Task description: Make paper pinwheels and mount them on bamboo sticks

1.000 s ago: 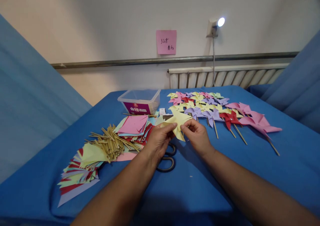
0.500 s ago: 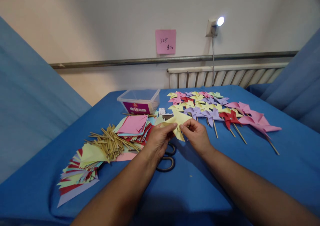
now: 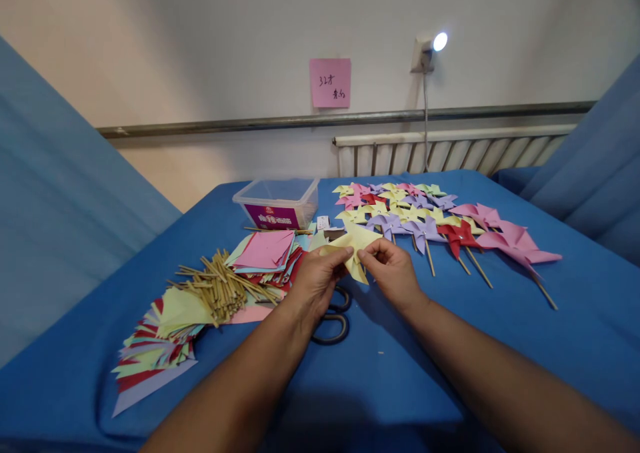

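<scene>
My left hand [image 3: 316, 281] and my right hand [image 3: 393, 271] both pinch a yellow paper pinwheel piece [image 3: 353, 243], held just above the blue table [image 3: 400, 373] at its middle. Black scissors [image 3: 334, 319] lie flat right under my left wrist. Left of my hands sits a stack of coloured paper squares [image 3: 265, 253], pink on top. A bundle of thin wooden sticks [image 3: 220, 286] rests on more fanned paper [image 3: 155, 339].
Several finished pinwheels on sticks [image 3: 430, 223] lie in rows at the back right. A clear plastic box [image 3: 277, 203] stands at the back centre. Blue padded walls [image 3: 60, 193] rise on both sides. A pink note [image 3: 330, 83] and a lamp [image 3: 430, 46] hang on the wall.
</scene>
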Available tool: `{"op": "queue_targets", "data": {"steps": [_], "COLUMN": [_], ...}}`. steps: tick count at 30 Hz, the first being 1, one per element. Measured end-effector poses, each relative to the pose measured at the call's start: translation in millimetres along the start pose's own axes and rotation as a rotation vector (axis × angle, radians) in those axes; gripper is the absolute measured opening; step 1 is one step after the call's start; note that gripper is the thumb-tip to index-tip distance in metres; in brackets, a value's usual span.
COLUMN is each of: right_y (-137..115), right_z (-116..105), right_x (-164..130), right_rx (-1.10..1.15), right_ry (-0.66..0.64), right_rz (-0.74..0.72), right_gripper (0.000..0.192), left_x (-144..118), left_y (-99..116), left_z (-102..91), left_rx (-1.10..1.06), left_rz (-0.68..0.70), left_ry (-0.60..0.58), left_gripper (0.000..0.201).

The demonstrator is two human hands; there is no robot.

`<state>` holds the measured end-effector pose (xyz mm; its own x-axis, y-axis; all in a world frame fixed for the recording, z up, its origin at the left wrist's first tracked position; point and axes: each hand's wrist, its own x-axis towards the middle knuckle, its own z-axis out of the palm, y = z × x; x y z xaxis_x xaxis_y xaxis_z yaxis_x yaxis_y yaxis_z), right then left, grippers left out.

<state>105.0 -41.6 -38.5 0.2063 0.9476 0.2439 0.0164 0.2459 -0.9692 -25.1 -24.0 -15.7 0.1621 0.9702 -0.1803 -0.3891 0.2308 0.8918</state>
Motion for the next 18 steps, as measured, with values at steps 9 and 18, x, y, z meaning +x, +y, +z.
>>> {"op": "queue_targets", "data": {"steps": [9,18], "right_y": [-1,-12], "right_z": [-10,-27], "right_x": [10,19], "right_rx": [0.163,0.251], "right_ry": [0.104,-0.363], "right_rz": [-0.007,0.27], "right_gripper": [0.044,0.045], "left_x": [-1,-4], "left_y": [6,8], "left_z": [-0.7,-3.9], "left_rx": [0.016,0.285], "left_rz": [-0.011,-0.182], "left_ry": [-0.049,-0.168], "left_gripper": [0.035,0.02]}}
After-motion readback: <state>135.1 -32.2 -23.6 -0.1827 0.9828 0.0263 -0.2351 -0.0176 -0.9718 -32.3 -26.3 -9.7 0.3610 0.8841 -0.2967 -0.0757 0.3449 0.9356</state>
